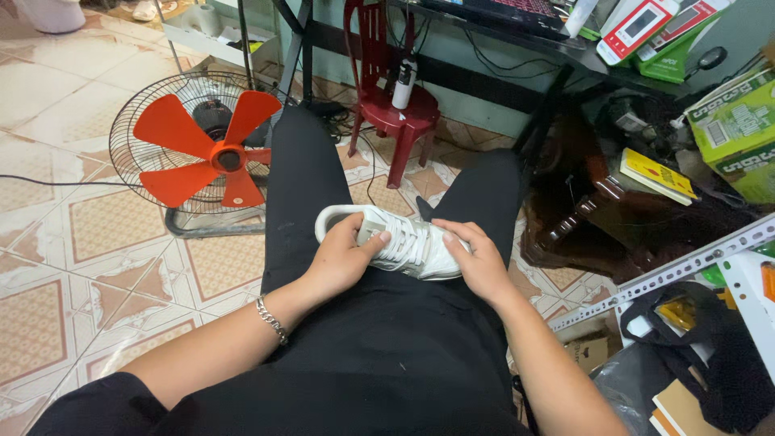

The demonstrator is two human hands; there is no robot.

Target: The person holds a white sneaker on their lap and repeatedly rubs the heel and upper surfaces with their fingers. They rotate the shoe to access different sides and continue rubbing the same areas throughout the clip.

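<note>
A tiled floor (73, 266) spreads to the left, bearing a floor fan (202, 149) with orange blades; beyond the knees stands a small red plastic chair (395, 113) (a white bottle rests on its seat); the person's black-trousered lap (387, 323) carries a white sneaker (404, 242), lying across the thighs near the knees, laces up, clean and pale grey-white, its toe at the left; the left hand (343, 258) is closed over the toe end, the right hand (476, 258) grips the heel side; perched on the lap's sloping edge, the sneaker could slide to the floor if either grip loosens
</note>
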